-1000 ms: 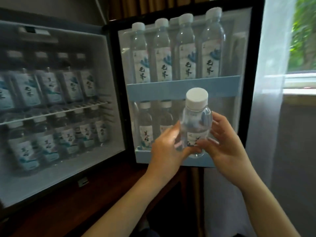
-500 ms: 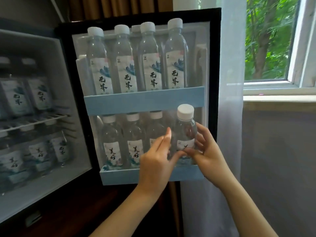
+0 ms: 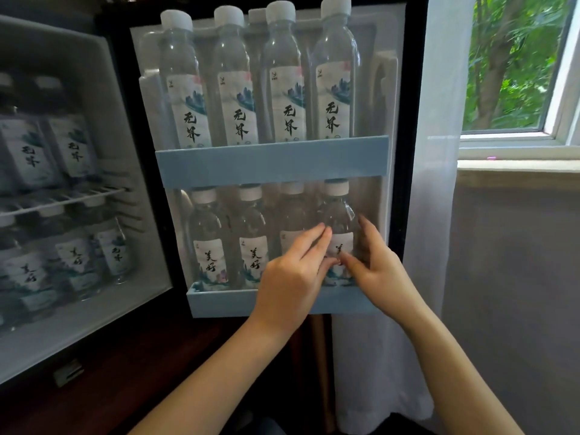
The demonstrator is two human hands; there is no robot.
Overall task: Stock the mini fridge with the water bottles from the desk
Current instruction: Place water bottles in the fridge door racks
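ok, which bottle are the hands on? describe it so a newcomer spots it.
Find the open fridge door, then its lower blue shelf. The bottle is the rightmost of four there, and the only one with both the left hand and the right hand on it.

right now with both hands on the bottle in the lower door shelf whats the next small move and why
Probably let go and draw both hands back. The rightmost bottle stands upright in the lower door shelf, its cap level with the three bottles beside it, so it looks seated; the left hand touches it and the right hand holds it.
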